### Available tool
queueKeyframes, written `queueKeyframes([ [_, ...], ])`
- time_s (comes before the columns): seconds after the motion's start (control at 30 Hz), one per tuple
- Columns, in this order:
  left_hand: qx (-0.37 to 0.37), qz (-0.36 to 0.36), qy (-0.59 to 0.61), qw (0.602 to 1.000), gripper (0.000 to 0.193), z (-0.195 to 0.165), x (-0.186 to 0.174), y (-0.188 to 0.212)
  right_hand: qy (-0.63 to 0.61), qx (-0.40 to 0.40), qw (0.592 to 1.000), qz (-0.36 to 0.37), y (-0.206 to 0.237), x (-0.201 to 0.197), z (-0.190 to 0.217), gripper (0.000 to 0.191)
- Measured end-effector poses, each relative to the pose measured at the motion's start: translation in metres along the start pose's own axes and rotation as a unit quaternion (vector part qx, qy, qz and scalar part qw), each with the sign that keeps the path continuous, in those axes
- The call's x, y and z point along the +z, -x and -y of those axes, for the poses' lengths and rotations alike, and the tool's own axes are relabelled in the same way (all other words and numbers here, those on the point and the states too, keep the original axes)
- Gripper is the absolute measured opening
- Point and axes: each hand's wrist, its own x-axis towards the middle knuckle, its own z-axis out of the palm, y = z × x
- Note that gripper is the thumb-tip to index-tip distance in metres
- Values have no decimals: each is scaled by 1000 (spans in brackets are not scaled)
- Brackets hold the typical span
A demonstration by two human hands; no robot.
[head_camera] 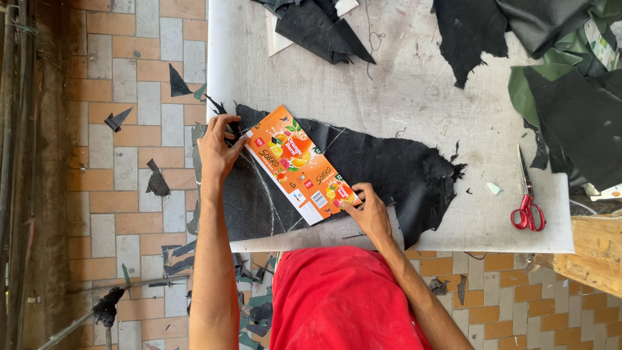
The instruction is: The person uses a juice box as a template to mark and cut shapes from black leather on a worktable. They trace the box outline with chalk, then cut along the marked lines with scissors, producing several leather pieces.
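Your left hand (219, 150) lies flat at the left end of the black cloth (389, 172), fingers spread and pressing down on the cloth just beside the far-left corner of the orange carton (298, 165); it grips nothing. Your right hand (369, 210) rests at the near-right corner of the carton, fingers bent with the tips on the card and the cloth; you cannot tell whether it holds anything small. The carton is a flattened drink box, orange with fruit pictures, lying slantwise on the cloth, running from far left to near right. The cloth spreads across the near part of the grey worktop (414, 84), with ragged edges at its right end and pale chalk lines showing on it near the carton. To the right, well apart from your hands, red-handled scissors (526, 201) lie on the worktop with the blades pointing to the far side. More black pieces (324, 29) sit at the far edge, and a heap of black and green material (570, 84) fills the far right corner. Black scraps (157, 181) are scattered on the tiled floor (129, 129) to the left.
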Motion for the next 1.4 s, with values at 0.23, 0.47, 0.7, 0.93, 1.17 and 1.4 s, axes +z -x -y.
queueKeyframes([
  [0.23,18,18,38,999,35,10,0,-2,-9,-82,997,-13,0,-10,22,46],
  [0.47,27,27,16,999,49,9,1,1,-91,-39,994,46,-5,-15,7,41],
  [0.7,37,46,12,998,51,9,0,1,-42,-97,994,-31,-15,-35,-15,40],
  [0.93,58,46,81,994,40,13,-8,-2,-38,-56,997,-35,-16,-22,-9,40],
  [1.17,-10,46,146,988,38,11,-19,0,-66,38,996,-53,-11,-36,-24,36],
  [1.4,15,15,143,989,38,5,-22,0,-107,26,993,42,-12,-44,-21,36],
])
